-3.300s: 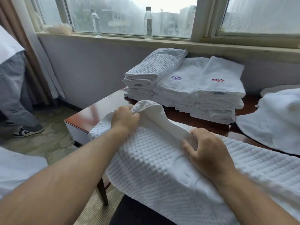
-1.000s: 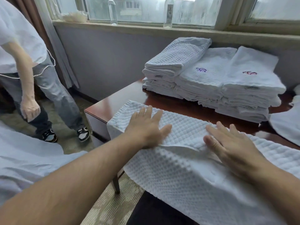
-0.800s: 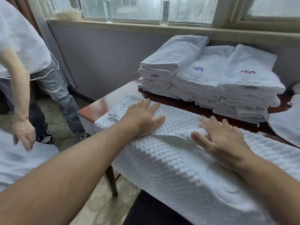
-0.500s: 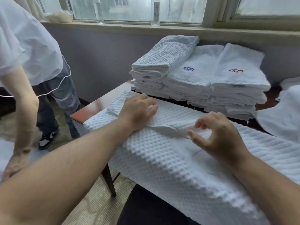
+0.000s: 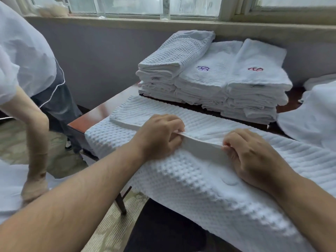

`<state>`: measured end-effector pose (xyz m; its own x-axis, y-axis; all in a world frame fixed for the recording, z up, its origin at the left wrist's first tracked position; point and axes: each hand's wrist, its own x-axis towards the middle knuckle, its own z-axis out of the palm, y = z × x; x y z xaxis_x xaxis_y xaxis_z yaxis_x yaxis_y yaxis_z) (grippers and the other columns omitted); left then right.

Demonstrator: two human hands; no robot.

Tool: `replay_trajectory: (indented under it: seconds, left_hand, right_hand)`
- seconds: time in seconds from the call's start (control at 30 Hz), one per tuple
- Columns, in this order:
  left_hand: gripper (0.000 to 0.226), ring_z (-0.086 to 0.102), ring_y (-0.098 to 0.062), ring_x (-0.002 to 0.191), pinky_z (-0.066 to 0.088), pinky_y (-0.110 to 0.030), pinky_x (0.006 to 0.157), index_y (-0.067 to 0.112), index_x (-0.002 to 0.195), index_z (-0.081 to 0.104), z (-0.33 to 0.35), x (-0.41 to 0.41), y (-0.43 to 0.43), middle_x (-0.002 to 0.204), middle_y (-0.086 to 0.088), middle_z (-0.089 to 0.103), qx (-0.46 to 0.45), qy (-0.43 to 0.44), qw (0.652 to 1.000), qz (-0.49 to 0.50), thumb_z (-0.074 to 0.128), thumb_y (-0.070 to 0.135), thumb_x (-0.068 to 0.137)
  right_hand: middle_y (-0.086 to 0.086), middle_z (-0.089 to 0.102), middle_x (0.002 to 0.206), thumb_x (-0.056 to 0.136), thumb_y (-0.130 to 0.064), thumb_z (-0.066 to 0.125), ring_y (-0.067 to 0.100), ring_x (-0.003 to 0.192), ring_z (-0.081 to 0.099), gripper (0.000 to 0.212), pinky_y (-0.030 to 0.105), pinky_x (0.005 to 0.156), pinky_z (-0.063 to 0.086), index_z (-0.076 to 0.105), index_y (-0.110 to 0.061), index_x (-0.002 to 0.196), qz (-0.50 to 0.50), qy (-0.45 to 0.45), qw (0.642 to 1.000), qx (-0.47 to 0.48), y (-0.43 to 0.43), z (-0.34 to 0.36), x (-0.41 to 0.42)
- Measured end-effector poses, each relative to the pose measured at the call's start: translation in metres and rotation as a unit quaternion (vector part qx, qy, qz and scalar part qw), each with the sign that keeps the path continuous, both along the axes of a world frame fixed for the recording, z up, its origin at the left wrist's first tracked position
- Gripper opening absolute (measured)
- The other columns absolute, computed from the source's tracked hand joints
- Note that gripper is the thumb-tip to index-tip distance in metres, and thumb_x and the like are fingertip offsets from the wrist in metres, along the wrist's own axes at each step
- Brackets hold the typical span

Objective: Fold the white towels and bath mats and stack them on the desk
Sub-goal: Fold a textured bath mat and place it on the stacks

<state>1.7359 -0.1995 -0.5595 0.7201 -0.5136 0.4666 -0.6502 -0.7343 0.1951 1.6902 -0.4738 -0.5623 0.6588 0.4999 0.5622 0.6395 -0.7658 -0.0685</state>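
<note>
Two hands at work on one waffle-weave bath mat (image 5: 190, 188), spread across the counter (image 5: 101, 113), its near side hanging over the edge. Left hand (image 5: 160, 135): flat a moment ago, now pinching the mat's smooth hem. Right hand (image 5: 252, 157): likewise off pressing, pinching the same hem. Judgement: smoothing finished, next fold beginning. Folded stack (image 5: 209, 82) behind; loose towel (image 5: 312, 117) far right.

1. Soft, even daylight enters through the window (image 5: 138, 4) at the top; the scene is moderately bright.
2. A pale sheen lies on the desk (image 5: 101, 110) edge.
3. Wide-angle bending curves the frame edges; the other person's hand (image 5: 32, 190) at left is motion-blurred.
</note>
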Motion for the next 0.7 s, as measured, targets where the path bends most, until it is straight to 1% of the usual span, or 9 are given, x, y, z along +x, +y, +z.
replay_trajectory:
  seconds: [0.07, 0.13, 0.17, 0.3, 0.37, 0.47, 0.53, 0.6, 0.7]
  left_hand:
    - [0.008, 0.063, -0.020, 0.098, 0.048, -0.044, 0.089, 0.024, 0.088, 0.056, 0.004, -0.003, -0.001, 0.107, 0.004, 0.069, 0.021, 0.022, 1.000, -0.008, 0.057, 0.027, 0.081]
    - [0.010, 0.060, -0.020, 0.094, 0.050, -0.040, 0.079, 0.029, 0.085, 0.044, 0.007, -0.004, -0.002, 0.103, 0.004, 0.067, 0.028, 0.029, 0.999, -0.023, 0.052, 0.032, 0.079]
    - [0.011, 0.059, -0.020, 0.092, 0.051, -0.039, 0.074, 0.029, 0.084, 0.042, 0.008, -0.005, -0.001, 0.101, 0.004, 0.066, 0.031, 0.027, 0.999, -0.029, 0.050, 0.034, 0.079]
    - [0.017, 0.053, -0.016, 0.086, 0.049, -0.035, 0.068, 0.020, 0.086, 0.055, 0.006, -0.005, -0.001, 0.094, 0.006, 0.060, 0.056, 0.006, 0.998, -0.023, 0.050, 0.036, 0.080]
    - [0.024, 0.052, -0.015, 0.087, 0.048, -0.034, 0.068, 0.020, 0.088, 0.057, 0.007, -0.004, -0.001, 0.096, 0.007, 0.059, 0.059, 0.016, 0.998, -0.012, 0.045, 0.040, 0.081]
    - [0.022, 0.052, -0.014, 0.091, 0.048, -0.034, 0.072, 0.023, 0.090, 0.054, 0.010, -0.004, 0.000, 0.101, 0.008, 0.058, 0.081, 0.039, 0.996, 0.000, 0.044, 0.041, 0.082]
    - [0.017, 0.052, -0.015, 0.098, 0.044, -0.031, 0.076, 0.027, 0.095, 0.051, 0.011, -0.004, 0.001, 0.106, 0.009, 0.057, 0.092, 0.063, 0.993, 0.026, 0.051, 0.038, 0.082]
    - [0.029, 0.050, -0.014, 0.110, 0.043, -0.031, 0.087, 0.032, 0.112, 0.051, 0.011, -0.009, -0.005, 0.120, 0.010, 0.055, 0.095, 0.097, 0.990, 0.048, 0.056, 0.036, 0.084]
    - [0.057, 0.042, -0.009, 0.129, 0.037, -0.032, 0.106, 0.041, 0.139, 0.040, 0.013, -0.023, -0.033, 0.144, 0.014, 0.046, 0.111, 0.108, 0.988, -0.006, 0.060, 0.040, 0.086]
  right_hand:
    - [0.001, 0.057, 0.083, 0.098, -0.021, 0.049, 0.025, 0.073, 0.053, 0.018, 0.044, 0.064, 0.049, 0.059, -0.011, 0.086, 0.005, 0.021, 1.000, 0.007, 0.001, 0.000, -0.002]
    - [-0.002, 0.055, 0.081, 0.098, -0.022, 0.049, 0.022, 0.071, 0.050, 0.016, 0.042, 0.063, 0.048, 0.057, -0.014, 0.086, 0.005, 0.035, 0.999, 0.021, 0.001, 0.001, -0.002]
    - [-0.003, 0.054, 0.080, 0.098, -0.022, 0.049, 0.022, 0.070, 0.049, 0.016, 0.041, 0.061, 0.047, 0.055, -0.015, 0.085, 0.003, 0.037, 0.999, 0.028, 0.001, 0.001, -0.002]
    - [-0.003, 0.054, 0.080, 0.103, -0.021, 0.048, 0.023, 0.070, 0.051, 0.021, 0.039, 0.062, 0.046, 0.056, -0.014, 0.085, -0.007, 0.047, 0.998, 0.031, 0.000, 0.003, -0.005]
    - [-0.003, 0.057, 0.083, 0.099, -0.024, 0.055, 0.024, 0.074, 0.054, 0.017, 0.039, 0.067, 0.046, 0.059, -0.015, 0.085, -0.011, 0.065, 0.998, 0.004, 0.001, 0.007, -0.007]
    - [-0.004, 0.061, 0.091, 0.091, -0.029, 0.063, 0.021, 0.082, 0.058, 0.011, 0.035, 0.073, 0.048, 0.063, -0.018, 0.091, -0.020, 0.072, 0.996, -0.056, 0.001, 0.011, -0.016]
    - [-0.003, 0.067, 0.099, 0.085, -0.028, 0.072, 0.019, 0.088, 0.061, 0.020, 0.033, 0.076, 0.048, 0.067, -0.018, 0.102, -0.049, 0.072, 0.996, -0.036, -0.007, 0.010, -0.028]
    - [-0.002, 0.068, 0.101, 0.079, -0.024, 0.079, 0.020, 0.092, 0.062, 0.030, 0.037, 0.079, 0.051, 0.069, -0.017, 0.107, -0.094, 0.088, 0.992, 0.005, -0.018, 0.008, -0.041]
    - [-0.001, 0.068, 0.093, 0.076, -0.010, 0.078, 0.026, 0.087, 0.063, 0.023, 0.044, 0.077, 0.053, 0.072, -0.017, 0.097, -0.148, 0.097, 0.984, 0.016, -0.037, 0.007, -0.057]
